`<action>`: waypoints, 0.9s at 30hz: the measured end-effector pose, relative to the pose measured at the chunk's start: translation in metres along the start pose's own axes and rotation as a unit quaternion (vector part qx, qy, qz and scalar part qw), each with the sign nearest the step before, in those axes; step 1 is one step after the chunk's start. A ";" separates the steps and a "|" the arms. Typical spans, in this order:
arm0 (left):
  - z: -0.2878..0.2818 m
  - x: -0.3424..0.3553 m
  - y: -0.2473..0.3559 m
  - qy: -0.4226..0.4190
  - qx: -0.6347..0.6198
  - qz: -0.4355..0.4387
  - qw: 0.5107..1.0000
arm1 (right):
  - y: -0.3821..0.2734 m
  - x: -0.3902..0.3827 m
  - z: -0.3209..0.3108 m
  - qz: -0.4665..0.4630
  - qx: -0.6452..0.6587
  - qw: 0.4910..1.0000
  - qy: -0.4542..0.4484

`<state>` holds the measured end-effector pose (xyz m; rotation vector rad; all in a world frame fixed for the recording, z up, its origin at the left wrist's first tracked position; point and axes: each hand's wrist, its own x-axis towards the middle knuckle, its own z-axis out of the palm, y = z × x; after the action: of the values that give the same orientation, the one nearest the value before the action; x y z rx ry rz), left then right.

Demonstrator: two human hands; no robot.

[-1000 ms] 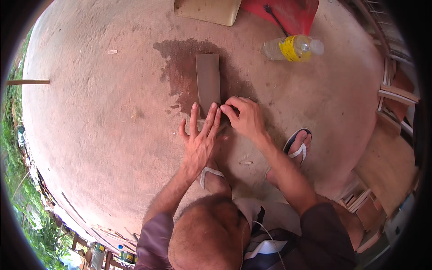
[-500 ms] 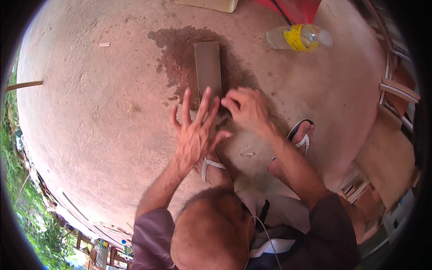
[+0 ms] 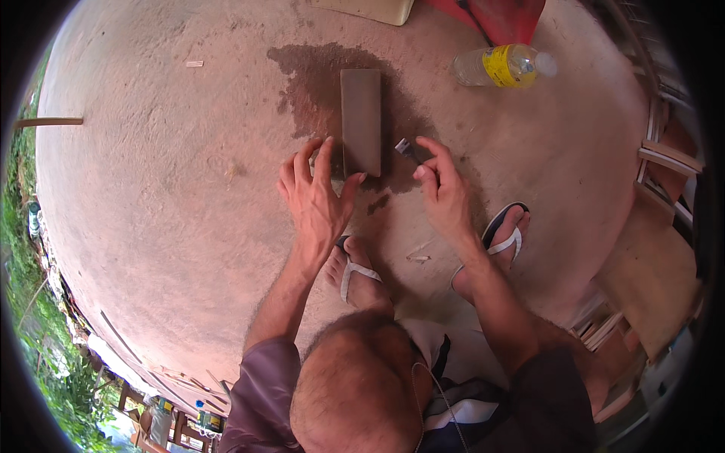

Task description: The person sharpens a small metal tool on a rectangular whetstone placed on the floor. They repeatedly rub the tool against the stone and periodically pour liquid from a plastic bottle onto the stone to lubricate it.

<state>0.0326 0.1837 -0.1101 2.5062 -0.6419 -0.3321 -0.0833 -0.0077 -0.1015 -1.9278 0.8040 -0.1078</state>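
A flat grey-brown sharpening stone (image 3: 361,121) lies lengthwise on the concrete floor, with a dark wet patch (image 3: 310,64) around it. My left hand (image 3: 313,192) is open at the stone's near left side. Its fingers are spread and bent, and the thumb tip comes close to the near end of the stone. To the right of the stone, my right hand (image 3: 447,189) holds a small dark metal piece (image 3: 405,147) with a shiny squared end, between thumb and fingers. That end points up and left, apart from the stone; the rest is partly hidden by the fingers.
A clear bottle (image 3: 476,68) with a yellow label lies on its side at the far right. Behind it are a red object (image 3: 498,19) and a cream container (image 3: 370,9). My sandalled feet (image 3: 362,283) stand close in front. Wooden boards (image 3: 642,264) lean along the right.
My left hand has drawn back from over the stone's near end to its left side. My right hand has moved right and turned, bringing the metal piece into sight. The view has shifted slightly.
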 end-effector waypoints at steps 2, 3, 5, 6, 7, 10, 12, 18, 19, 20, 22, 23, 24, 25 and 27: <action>0.010 -0.003 0.002 0.012 -0.037 -0.004 0.999 | -0.001 0.000 0.011 -0.078 -0.029 0.996 -0.011; 0.014 -0.006 0.005 0.013 -0.037 0.001 0.999 | 0.006 0.004 0.016 -0.125 -0.061 0.990 -0.021; 0.021 -0.014 0.011 0.014 -0.032 0.007 0.999 | 0.016 0.012 0.025 -0.164 -0.111 0.980 -0.037; 0.023 -0.018 0.012 0.012 -0.021 0.015 1.000 | 0.019 0.012 0.026 -0.170 -0.136 0.975 -0.044; 0.025 -0.020 0.014 0.010 -0.011 0.022 1.000 | 0.023 0.012 0.024 -0.176 -0.161 0.970 -0.050; 0.029 -0.025 0.015 -0.012 0.019 0.046 0.999 | 0.024 0.003 0.025 -0.168 -0.209 0.961 -0.070; 0.026 -0.020 0.019 -0.037 0.040 0.053 0.997 | 0.021 -0.001 0.027 -0.157 -0.229 0.957 -0.081; 0.034 -0.033 0.023 -0.069 0.099 0.043 0.992 | 0.016 -0.010 0.017 -0.128 -0.236 0.955 -0.129; 0.034 -0.040 0.024 -0.073 0.115 0.039 0.990 | 0.019 -0.013 0.016 -0.130 -0.239 0.953 -0.132; 0.033 -0.040 0.027 -0.079 0.130 0.036 0.988 | 0.016 -0.013 0.015 -0.131 -0.243 0.952 -0.135; 0.037 -0.021 0.023 -0.046 0.143 0.051 0.987 | 0.020 0.015 0.014 -0.145 -0.251 0.947 -0.136; 0.033 -0.001 0.022 -0.037 0.131 0.059 0.989 | 0.020 0.030 0.014 -0.147 -0.255 0.945 -0.140; 0.028 0.018 0.023 -0.026 0.118 0.068 0.990 | 0.012 0.049 0.014 -0.162 -0.258 0.944 -0.127; 0.027 0.038 0.021 -0.015 0.126 0.085 0.988 | 0.002 0.075 0.014 -0.180 -0.265 0.941 -0.109; 0.027 0.064 0.017 0.005 0.144 0.117 0.983 | 0.000 0.092 0.013 -0.211 -0.267 0.935 -0.100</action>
<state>0.0714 0.1270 -0.1296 2.6616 -1.0333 -0.1480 -0.0072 -0.0510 -0.1322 -2.5593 0.2786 0.0570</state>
